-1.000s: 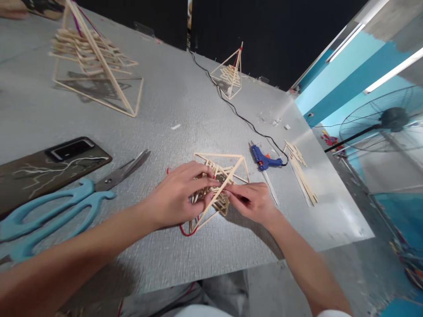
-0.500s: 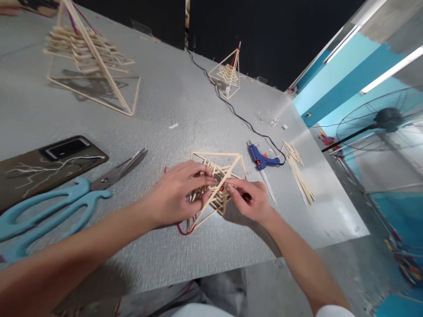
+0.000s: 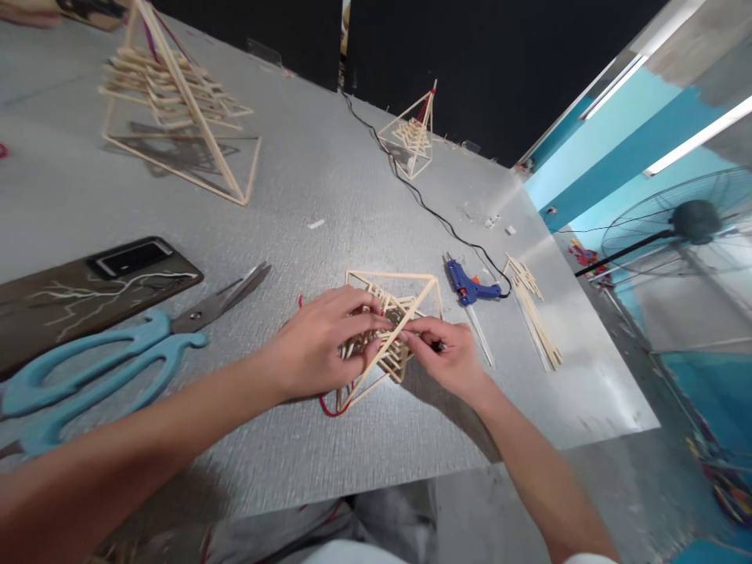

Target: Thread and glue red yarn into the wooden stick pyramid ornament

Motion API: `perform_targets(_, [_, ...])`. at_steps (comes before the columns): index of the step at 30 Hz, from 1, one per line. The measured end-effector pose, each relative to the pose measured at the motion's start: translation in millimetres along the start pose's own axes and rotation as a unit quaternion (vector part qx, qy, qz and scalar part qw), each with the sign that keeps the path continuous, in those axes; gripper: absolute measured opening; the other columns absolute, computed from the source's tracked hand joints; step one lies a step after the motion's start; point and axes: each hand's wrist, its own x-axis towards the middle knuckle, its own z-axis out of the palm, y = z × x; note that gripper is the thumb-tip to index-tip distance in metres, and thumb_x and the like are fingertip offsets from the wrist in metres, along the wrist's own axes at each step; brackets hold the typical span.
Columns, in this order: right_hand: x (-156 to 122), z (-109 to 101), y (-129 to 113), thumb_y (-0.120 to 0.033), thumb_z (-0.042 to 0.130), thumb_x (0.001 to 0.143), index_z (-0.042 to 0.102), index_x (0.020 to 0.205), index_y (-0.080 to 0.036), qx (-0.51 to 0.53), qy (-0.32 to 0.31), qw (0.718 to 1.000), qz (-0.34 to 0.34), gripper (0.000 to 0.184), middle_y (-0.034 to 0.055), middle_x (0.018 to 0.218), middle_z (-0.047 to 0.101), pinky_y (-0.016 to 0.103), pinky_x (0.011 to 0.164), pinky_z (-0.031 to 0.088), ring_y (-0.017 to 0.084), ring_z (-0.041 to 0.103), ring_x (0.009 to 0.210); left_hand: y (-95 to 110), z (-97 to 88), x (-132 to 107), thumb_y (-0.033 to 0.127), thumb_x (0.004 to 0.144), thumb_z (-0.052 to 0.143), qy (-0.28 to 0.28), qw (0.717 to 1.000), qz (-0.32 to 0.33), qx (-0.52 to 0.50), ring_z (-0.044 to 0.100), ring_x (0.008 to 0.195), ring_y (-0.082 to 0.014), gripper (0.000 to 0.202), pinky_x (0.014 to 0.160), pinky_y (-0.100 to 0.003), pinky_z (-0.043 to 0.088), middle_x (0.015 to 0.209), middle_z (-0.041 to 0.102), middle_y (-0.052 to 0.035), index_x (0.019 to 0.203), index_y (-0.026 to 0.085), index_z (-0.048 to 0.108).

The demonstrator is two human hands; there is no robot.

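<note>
A small frame of thin wooden sticks, with stacked sticks inside it, lies on the metal table under both hands. My left hand reaches over its left side, fingers curled around the stacked sticks and holding them. From the right, my right hand pinches thumb and forefinger together beside the long slanting stick; what sits between the fingertips is hidden. A red string loops out of the frame's lower left corner, and a short end of it shows beyond the left hand.
Right of the frame lie a blue glue gun with its black cord and loose wooden sticks. Scissors and a phone lie left. Stick pyramids stand farther back. Another person's hand shows top left.
The whole view has shifted slightly, so things appear a little farther right. Both hands stay at the stick frame, the right fingertips still pinched near the slanting stick.
</note>
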Motion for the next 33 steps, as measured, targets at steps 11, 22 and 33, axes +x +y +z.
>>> perform_targets(11, [3.1,-4.7,3.7,-0.043,0.068,0.104,0.085,0.096,-0.02,-0.011,-0.027,0.999,-0.027,0.029,-0.0002,0.065,0.072,0.021,0.048,0.039,0.008,0.048,0.047,-0.9,-1.0,-0.6,0.014,0.096,0.066,-0.006,1.0,-0.004,-0.001,0.074,0.101,-0.0235,0.017,0.088,-0.039,0.061,0.11,0.075,-0.0106,0.109,0.019,0.076])
perform_targets(22, [-10.4,-14.6,1.8,-0.025,0.051,0.109,0.08,0.097,-0.021,-0.067,0.074,0.977,-0.187,0.032,-0.0007,0.057,0.066,0.025,0.052,0.047,0.012,0.057,0.045,1.5,-2.5,0.8,0.012,0.097,0.066,0.009,1.0,0.007,0.023,0.069,0.099,-0.0228,0.017,0.087,-0.037,0.059,0.108,0.074,-0.0085,0.107,0.02,0.077])
perform_targets(33, [-5.1,-14.5,8.8,-0.034,0.05,0.11,0.077,0.095,-0.02,-0.133,0.023,0.98,-0.146,0.034,-0.0028,0.054,0.062,0.025,0.051,0.041,0.01,0.048,0.044,-2.6,-15.0,3.0,0.023,0.097,0.07,-0.044,0.997,-0.006,0.071,0.065,0.084,-0.0221,0.011,0.077,-0.035,0.049,0.089,0.071,-0.0048,0.087,0.021,0.065])
